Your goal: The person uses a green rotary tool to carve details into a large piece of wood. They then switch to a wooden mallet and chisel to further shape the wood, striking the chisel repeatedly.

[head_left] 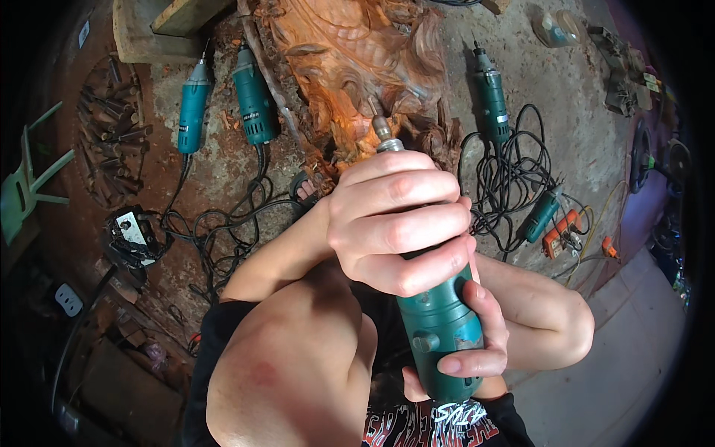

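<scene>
Around green grinder (436,316), left hand (395,223) knuckles-up

Pale-green chair (15,200), heap of dark rods (112,141), left; orange socket block (553,243), tangled black cables (508,170), right

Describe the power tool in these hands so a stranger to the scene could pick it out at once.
Find the orange-brown carved wood at top centre, then look below to the left hand and right hand. Both grip one green power tool, its metal tip pointing toward the wood. Unlike the similar teal tools lying around, it alone is held.
</scene>
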`<action>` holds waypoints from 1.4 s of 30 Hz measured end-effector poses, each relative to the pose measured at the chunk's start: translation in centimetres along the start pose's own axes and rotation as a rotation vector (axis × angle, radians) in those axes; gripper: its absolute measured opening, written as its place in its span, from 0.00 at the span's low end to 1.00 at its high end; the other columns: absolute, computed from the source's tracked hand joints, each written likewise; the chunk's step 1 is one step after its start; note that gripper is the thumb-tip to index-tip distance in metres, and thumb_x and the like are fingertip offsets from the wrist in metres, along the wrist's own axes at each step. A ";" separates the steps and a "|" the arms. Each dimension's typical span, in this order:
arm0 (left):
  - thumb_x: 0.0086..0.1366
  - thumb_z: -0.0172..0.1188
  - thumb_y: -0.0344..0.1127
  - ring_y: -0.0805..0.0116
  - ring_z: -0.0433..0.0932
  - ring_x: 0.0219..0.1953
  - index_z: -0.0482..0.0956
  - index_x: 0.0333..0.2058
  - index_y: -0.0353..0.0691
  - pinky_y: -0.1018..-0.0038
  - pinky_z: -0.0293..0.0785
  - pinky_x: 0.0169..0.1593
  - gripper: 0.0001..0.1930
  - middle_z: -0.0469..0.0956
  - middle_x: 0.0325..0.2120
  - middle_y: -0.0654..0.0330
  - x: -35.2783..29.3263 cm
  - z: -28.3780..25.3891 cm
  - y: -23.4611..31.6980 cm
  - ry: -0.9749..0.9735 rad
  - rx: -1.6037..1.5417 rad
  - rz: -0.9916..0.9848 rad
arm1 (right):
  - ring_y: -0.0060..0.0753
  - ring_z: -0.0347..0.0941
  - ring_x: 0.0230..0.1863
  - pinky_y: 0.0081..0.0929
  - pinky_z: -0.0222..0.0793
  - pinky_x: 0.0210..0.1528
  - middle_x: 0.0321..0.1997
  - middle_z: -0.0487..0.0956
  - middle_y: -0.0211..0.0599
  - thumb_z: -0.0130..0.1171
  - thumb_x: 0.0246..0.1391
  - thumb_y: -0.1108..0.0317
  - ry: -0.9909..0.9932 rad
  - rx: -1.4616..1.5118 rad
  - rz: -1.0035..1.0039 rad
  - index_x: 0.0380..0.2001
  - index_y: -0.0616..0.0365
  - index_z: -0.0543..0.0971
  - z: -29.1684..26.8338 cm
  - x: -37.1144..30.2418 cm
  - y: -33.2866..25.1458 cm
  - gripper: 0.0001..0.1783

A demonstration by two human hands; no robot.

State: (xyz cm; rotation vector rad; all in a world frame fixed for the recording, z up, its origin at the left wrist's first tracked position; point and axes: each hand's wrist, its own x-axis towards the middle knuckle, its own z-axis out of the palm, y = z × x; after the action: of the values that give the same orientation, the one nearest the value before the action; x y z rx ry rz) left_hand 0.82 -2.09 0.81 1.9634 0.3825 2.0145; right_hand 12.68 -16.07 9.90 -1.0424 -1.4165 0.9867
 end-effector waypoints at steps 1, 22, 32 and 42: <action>0.53 0.73 0.26 0.62 0.81 0.30 0.81 0.37 0.41 0.70 0.79 0.30 0.13 0.80 0.33 0.59 -0.1 -0.1 0.0 -0.004 0.011 -0.004 | 0.95 0.59 0.65 0.77 0.62 0.65 0.69 0.64 0.71 0.80 0.47 0.57 0.003 0.002 -0.001 0.45 0.44 0.81 -0.1 0.1 -0.1 0.23; 0.53 0.73 0.25 0.62 0.82 0.30 0.80 0.38 0.41 0.70 0.79 0.29 0.14 0.80 0.33 0.60 -0.2 -0.3 -0.6 0.021 0.020 -0.008 | 0.95 0.62 0.63 0.80 0.63 0.63 0.66 0.70 0.67 0.75 0.54 0.52 0.027 -0.035 -0.026 0.40 0.44 0.85 0.6 0.8 0.1 0.15; 0.54 0.73 0.30 0.62 0.81 0.29 0.81 0.37 0.40 0.70 0.79 0.28 0.13 0.81 0.33 0.58 -0.4 -0.2 -0.7 0.025 0.019 0.009 | 0.97 0.57 0.66 0.86 0.56 0.64 0.68 0.67 0.67 0.73 0.55 0.53 -0.079 0.003 0.029 0.42 0.44 0.84 -0.2 1.3 -0.3 0.16; 0.52 0.71 0.31 0.61 0.81 0.30 0.81 0.37 0.40 0.69 0.79 0.30 0.13 0.81 0.33 0.58 -0.4 -0.3 -0.9 -0.010 0.002 -0.003 | 1.00 0.53 0.66 0.92 0.48 0.65 0.69 0.65 0.66 0.70 0.56 0.48 0.001 -0.005 0.034 0.43 0.46 0.82 0.6 0.3 -0.4 0.18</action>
State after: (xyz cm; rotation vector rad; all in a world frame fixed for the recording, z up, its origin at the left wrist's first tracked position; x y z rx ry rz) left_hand 0.54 -1.40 0.09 1.9715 0.3851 2.0023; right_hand 12.06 -15.93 10.26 -1.0735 -1.4053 1.0079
